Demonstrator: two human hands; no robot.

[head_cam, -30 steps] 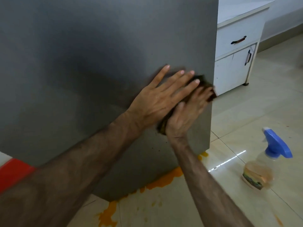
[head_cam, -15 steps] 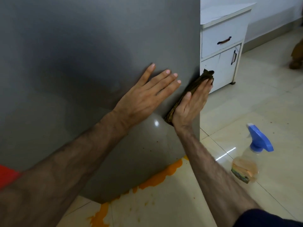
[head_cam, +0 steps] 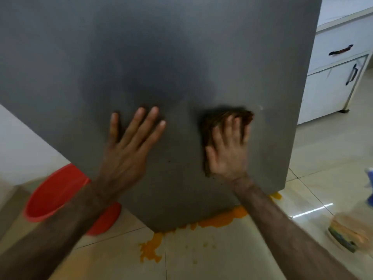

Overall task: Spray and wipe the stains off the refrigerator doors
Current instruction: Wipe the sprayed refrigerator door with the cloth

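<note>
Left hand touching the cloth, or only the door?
Apart. Head view: left hand lies flat on the refrigerator door; bare door separates it from the cloth under the right hand.

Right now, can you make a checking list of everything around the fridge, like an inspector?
Surface: grey refrigerator door, no clear stains seen; blurred.
Job's things: brown cloth against the door; spray bottle on the floor, right, blurred.
Clutter: orange spill on the floor tiles along the fridge's base.
Grippers: left hand flat on the door, fingers spread; right hand presses the cloth.
Cables: nothing seen.
Surroundings: red bucket left; white cabinet right.
</note>
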